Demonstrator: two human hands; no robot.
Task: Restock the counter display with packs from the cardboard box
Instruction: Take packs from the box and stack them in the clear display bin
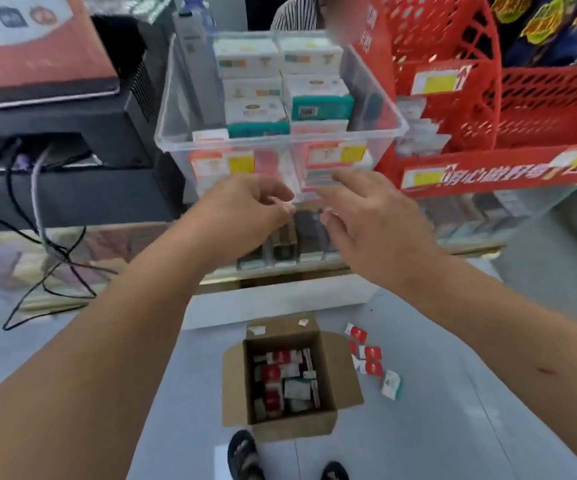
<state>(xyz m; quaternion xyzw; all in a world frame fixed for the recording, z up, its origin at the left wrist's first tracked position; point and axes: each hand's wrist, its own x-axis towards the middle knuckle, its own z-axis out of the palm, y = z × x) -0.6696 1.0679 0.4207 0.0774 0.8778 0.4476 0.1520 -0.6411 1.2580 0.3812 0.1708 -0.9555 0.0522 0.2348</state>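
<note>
floor (453, 393): grey, open cardboard box (344, 375) of packs (280, 375), loose packs (370, 360) just beside it
counter (470, 230): clear bin (280, 142), red rack (453, 64)
left hand (245, 209): fingers curled, can't tell if pinching anything
right hand (370, 220): fingers loose, empty

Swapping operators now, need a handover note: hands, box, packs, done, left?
Left hand: fingers curled at the display; unclear if it holds anything.
Right hand: open, beside the left, holding nothing.
Box: open on the floor, many packs inside; a few loose packs on the floor to its right.
Done: cannot tell how many are placed.
Left: the packs in the box, probably the loose ones too.
</note>
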